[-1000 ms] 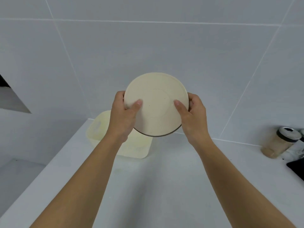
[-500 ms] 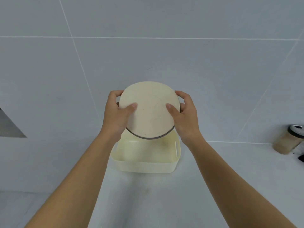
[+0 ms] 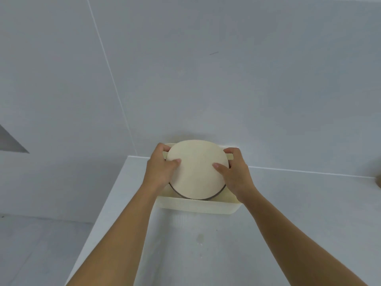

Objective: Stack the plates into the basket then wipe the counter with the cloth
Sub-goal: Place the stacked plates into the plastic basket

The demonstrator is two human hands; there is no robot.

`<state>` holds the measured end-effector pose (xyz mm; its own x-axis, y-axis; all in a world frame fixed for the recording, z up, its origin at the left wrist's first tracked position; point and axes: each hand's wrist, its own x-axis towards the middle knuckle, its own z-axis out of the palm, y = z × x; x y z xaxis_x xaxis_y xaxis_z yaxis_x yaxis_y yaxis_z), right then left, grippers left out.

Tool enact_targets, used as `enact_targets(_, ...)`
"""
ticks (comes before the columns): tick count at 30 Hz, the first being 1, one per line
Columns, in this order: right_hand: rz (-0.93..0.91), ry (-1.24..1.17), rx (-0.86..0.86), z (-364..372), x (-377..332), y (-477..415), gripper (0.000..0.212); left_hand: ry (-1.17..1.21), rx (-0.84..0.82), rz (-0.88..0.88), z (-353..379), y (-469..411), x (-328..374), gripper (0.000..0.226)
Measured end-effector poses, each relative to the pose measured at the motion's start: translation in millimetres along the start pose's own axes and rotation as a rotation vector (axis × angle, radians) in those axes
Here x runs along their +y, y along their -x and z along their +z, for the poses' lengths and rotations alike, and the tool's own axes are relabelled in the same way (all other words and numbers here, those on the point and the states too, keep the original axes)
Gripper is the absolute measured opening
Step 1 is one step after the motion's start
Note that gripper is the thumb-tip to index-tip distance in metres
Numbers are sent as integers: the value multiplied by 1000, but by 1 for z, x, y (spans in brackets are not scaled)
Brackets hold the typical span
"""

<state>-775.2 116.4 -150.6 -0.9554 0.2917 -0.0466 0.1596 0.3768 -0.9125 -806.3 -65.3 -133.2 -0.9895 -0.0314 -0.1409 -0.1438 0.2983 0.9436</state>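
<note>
- Plates (image 3: 196,170): cream stack, top one showing a pale face; a dark rim of a second plate peeks out under its near edge. How many in the stack, cannot tell.
- Left hand (image 3: 159,169): clamped on the left side of the plates, thumb on the top face, fingers curled behind the far edge.
- Right hand (image 3: 235,172): clamped on the right side of the plates, thumb on top, fingers wrapped over the far rim.
- Plates tilted, far edge higher, near edge dipped inside the basket (image 3: 198,206). Whether they touch its floor is hidden.
- Basket: cream, rectangular, sits on the tabletop (image 3: 206,244) at the back edge against the tiled wall (image 3: 206,79), close to the back-left corner.
- Both forearms reach in from the near edge, one each side of the basket.
- Tabletop: white, a few small specks near the middle.
- A brownish object (image 3: 378,180) is cut off at the right edge of view, by the back edge of the tabletop; cannot identify it.
</note>
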Motion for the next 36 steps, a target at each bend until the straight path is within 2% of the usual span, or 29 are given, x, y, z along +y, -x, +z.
enact_targets(5, 156, 111, -41, 6, 11, -9, 38, -57, -50, -87, 2, -6, -15, 21)
enact_targets(9, 260, 182, -106, 8, 14, -14, 40, -216, -97, -110, 6, -13, -20, 24)
enact_targets(12, 295, 285, -149, 11, 14, -18, 50, -344, -132, -127, 9, -19, -23, 26)
enact_targets(17, 284, 461, -195, 16, 15, -24, 50, -541, -143, -123, 16, -26, -29, 30)
enact_targets(24, 199, 751, -276, 22, 27, -29, 39, -817, -223, -143, 20, -34, -39, 17)
enact_targets(27, 163, 846, -336, 22, 29, -30, 35, -847, -273, -175, 20, -37, -41, 15)
enact_targets(29, 120, 925, -349, 21, 25, -28, 34, -869, -262, -132, 21, -34, -35, 11)
enact_targets(31, -12, 992, -235, 17, 17, -22, 24, -899, -95, 13, 18, -26, -26, 20)
enact_targets(33, -184, 1015, 31, 6, 9, -16, 7, -874, 240, 243, 7, -17, -15, 20)
enact_targets(34, -229, 1023, 159, -2, 7, -13, 8, -868, 387, 332, -1, -13, -11, 20)
enact_targets(36, -217, 1011, 311, -23, 8, -9, 16, -870, 507, 356, -19, -10, -13, 24)
